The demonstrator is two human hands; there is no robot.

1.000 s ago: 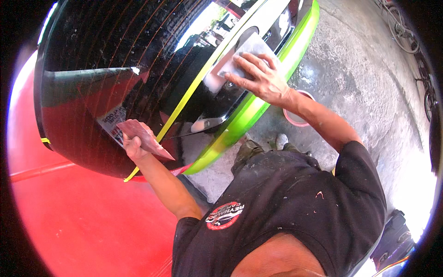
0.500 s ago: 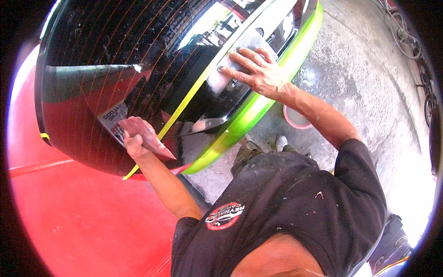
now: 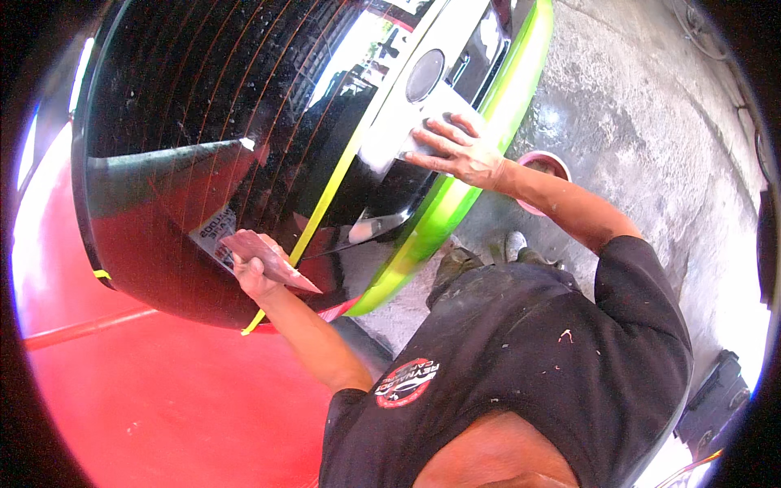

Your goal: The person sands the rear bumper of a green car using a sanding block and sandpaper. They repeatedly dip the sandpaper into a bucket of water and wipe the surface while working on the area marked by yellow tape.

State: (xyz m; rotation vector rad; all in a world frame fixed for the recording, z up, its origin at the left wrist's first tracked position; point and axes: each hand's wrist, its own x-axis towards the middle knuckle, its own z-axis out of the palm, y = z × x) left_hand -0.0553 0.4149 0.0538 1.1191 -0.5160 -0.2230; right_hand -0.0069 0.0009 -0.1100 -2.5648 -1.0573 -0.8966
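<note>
My left hand (image 3: 255,275) is closed around a flat, stiff-looking reddish-brown sheet (image 3: 272,259), above the dark rear window (image 3: 195,106) of a car. I cannot make out its exact kind. My right hand (image 3: 460,153) lies with fingers spread on a pale, flat sheet or pad (image 3: 449,104), pressed to the car's rear panel (image 3: 399,102). The panel is black with whitish patches. Just beyond the pale piece is a dark round emblem recess (image 3: 425,75). Yellow tape (image 3: 333,183) runs along the panel beside the glass.
A bright green bumper edge (image 3: 455,207) curves between me and the panel. The red car body (image 3: 163,390) fills the lower left. A pink-rimmed bucket (image 3: 530,159) stands on the rough concrete floor (image 3: 643,130) beneath my right forearm. Hoses or cables (image 3: 700,32) lie at the far right.
My right hand and the pale piece have slid nearer along the panel, uncovering the round recess. My left hand keeps its hold on the reddish-brown sheet. The whole view has shifted slightly.
</note>
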